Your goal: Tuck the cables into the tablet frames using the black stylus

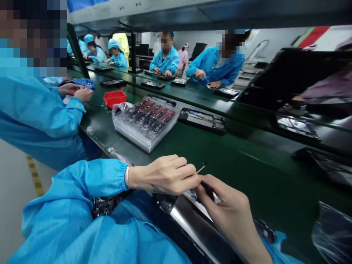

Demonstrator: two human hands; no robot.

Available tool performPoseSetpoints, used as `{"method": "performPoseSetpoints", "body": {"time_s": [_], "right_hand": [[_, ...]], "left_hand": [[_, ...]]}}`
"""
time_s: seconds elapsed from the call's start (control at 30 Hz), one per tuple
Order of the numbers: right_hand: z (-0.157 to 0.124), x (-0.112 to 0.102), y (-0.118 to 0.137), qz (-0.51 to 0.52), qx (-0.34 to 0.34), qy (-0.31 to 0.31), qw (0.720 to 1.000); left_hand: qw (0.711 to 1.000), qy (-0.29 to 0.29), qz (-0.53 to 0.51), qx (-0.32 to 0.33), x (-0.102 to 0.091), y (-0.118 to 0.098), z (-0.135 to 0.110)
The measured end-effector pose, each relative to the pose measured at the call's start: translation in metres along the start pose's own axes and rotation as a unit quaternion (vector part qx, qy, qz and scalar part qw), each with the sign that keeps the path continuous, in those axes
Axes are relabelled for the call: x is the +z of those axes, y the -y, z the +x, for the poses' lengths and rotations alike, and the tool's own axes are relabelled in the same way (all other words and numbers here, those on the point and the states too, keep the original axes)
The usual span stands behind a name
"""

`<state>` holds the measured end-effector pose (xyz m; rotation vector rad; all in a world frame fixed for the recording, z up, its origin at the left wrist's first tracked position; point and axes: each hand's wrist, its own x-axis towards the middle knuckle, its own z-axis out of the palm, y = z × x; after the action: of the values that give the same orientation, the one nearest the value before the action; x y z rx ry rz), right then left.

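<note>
My left hand (167, 175) is closed in a pinch on a thin light stick (201, 169) whose tip points up and right. My right hand (229, 209) is closed around a dark slim tool (209, 190), its tip close to my left fingertips. Both hands hover over a dark flat device with a glossy panel (189, 220) lying at the near edge of the green belt (247, 161). What lies directly under the fingers is hidden.
A stack of clear trays with small parts (145, 121) sits ahead on the belt, a red bin (114, 98) behind it, and a black device tray (202, 120) to its right. A co-worker in blue (41, 117) sits at my left; others work across the belt.
</note>
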<state>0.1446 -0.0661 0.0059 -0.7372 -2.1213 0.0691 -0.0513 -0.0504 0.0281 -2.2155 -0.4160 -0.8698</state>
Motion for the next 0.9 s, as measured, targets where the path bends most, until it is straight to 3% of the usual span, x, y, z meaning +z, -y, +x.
{"method": "performPoseSetpoints", "body": {"time_s": [0.07, 0.13, 0.27, 0.37, 0.47, 0.57, 0.7, 0.77, 0.83, 0.9], "right_hand": [[-0.004, 0.001, 0.005, 0.017, -0.009, 0.028, 0.999], [-0.009, 0.001, 0.006, 0.037, 0.002, 0.05, 0.998], [-0.015, -0.001, 0.004, 0.077, 0.12, 0.069, 0.987], [-0.014, -0.003, 0.002, 0.101, 0.243, 0.1, 0.96], [-0.01, -0.004, 0.004, 0.123, 0.318, 0.122, 0.932], [-0.009, -0.005, 0.006, 0.151, 0.356, 0.126, 0.913], [-0.014, -0.002, 0.007, 0.21, 0.39, 0.092, 0.892], [-0.017, 0.0, 0.007, 0.254, 0.405, 0.075, 0.875], [-0.016, 0.002, 0.008, 0.294, 0.412, 0.051, 0.861], [-0.012, 0.002, 0.009, 0.321, 0.419, 0.02, 0.849]], "left_hand": [[0.999, 0.003, -0.011, -0.042, -0.016, -0.001, -0.017], [0.99, 0.037, 0.031, -0.135, -0.042, -0.001, -0.046], [0.902, 0.135, 0.157, -0.379, -0.09, -0.011, -0.141], [0.853, 0.186, 0.148, -0.465, -0.093, -0.031, -0.218], [0.835, 0.198, 0.114, -0.501, -0.077, -0.045, -0.259], [0.846, 0.16, 0.096, -0.499, -0.074, -0.037, -0.239], [0.888, 0.062, 0.038, -0.454, -0.07, -0.015, -0.142], [0.909, 0.032, -0.087, -0.407, -0.052, -0.01, -0.092], [0.862, 0.012, -0.291, -0.414, -0.028, -0.01, -0.054], [0.78, -0.014, -0.442, -0.443, -0.009, -0.01, -0.032]]}}
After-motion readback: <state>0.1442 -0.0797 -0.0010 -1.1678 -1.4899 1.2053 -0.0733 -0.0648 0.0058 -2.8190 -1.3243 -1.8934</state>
